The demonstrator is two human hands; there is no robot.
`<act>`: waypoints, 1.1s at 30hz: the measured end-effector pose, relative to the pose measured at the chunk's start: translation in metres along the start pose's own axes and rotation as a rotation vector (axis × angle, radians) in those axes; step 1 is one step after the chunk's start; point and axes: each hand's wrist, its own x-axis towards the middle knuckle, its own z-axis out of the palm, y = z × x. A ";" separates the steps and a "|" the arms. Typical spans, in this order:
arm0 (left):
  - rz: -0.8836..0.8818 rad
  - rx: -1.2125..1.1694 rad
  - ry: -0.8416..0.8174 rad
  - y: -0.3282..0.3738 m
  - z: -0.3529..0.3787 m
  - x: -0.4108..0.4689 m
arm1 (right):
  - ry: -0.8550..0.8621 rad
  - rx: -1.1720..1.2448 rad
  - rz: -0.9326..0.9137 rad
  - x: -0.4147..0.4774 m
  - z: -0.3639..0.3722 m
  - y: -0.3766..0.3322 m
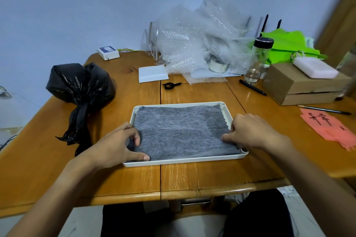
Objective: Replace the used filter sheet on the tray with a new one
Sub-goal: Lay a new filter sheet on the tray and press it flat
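Note:
A white rectangular tray (185,159) lies on the wooden table in front of me. A grey fibrous filter sheet (181,131) covers its inside. My left hand (117,144) pinches the sheet's near-left corner, which is bunched up between thumb and fingers. My right hand (252,132) rests on the tray's right side, with its fingertips gripping the sheet's right edge near the front corner.
A tied black plastic bag (81,86) sits left of the tray. Behind it lie a white pad (153,74), a black strap (170,85), bubble wrap (202,40), a tape roll (218,64), a glass bottle (258,59) and a pen (252,87). A cardboard box (300,86) and pink paper (331,127) sit right.

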 end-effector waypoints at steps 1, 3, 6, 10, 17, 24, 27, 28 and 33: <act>-0.002 -0.014 0.005 0.000 0.001 0.000 | -0.028 0.025 0.016 0.000 -0.001 0.000; -0.001 -0.027 0.019 -0.001 0.003 0.000 | -0.062 0.095 0.041 0.001 -0.002 0.003; 0.011 -0.045 0.045 -0.003 0.005 0.002 | -0.066 0.176 0.061 0.002 0.002 0.006; 0.009 -0.147 0.083 -0.011 0.008 0.003 | -0.005 0.103 0.030 0.000 0.007 0.006; 0.009 -0.098 0.064 -0.012 0.007 0.003 | 0.008 0.026 -0.051 -0.001 0.009 0.006; 0.094 0.412 0.217 0.022 -0.004 0.005 | 0.040 0.066 -0.302 -0.015 0.011 -0.002; 0.191 0.386 0.145 0.032 0.008 0.025 | -0.003 0.094 -0.354 -0.008 0.020 -0.005; 0.185 0.383 0.069 0.032 0.013 0.032 | 0.002 0.131 -0.377 -0.007 0.022 -0.005; -0.001 0.528 -0.121 0.020 0.022 0.040 | -0.068 0.407 -0.446 -0.013 0.026 -0.007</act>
